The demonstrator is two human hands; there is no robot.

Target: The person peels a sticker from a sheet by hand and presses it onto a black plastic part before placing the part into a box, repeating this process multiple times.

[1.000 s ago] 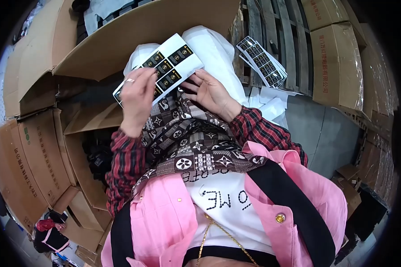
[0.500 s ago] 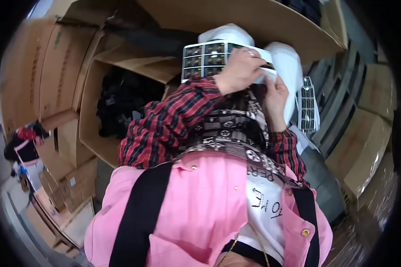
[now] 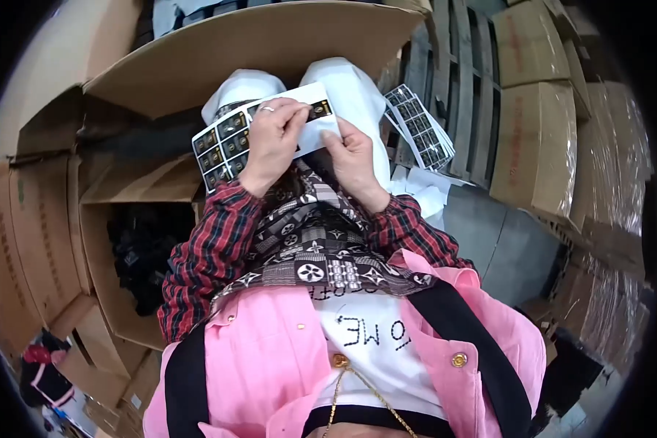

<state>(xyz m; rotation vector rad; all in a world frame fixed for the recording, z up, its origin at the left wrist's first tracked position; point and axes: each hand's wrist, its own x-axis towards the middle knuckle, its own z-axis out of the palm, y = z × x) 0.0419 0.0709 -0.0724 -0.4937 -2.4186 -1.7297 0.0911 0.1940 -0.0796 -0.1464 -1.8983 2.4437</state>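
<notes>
A white sheet of black-and-gold stickers (image 3: 213, 155) lies across my lap, its right part bare white. My left hand (image 3: 271, 142), with a ring on one finger, is over the sheet with thumb and fingers pinched together. Its fingertips are at the left edge of a single black sticker (image 3: 320, 109) near the sheet's right end. With thumb on top, my right hand (image 3: 356, 159) grips the sheet's lower right edge; its other fingers are partly hidden beneath.
A stack of similar sticker sheets (image 3: 420, 128) lies right of my knee, beside a grey pallet (image 3: 482, 87). An open carton (image 3: 135, 292) of dark items stands at left. A large carton wall (image 3: 263, 55) rises ahead; wrapped cartons (image 3: 536, 146) stand right.
My view has turned, shifting the lap and sheet left in the picture. My left hand has stayed over the sheet, and more of my right hand now shows at its edge.
</notes>
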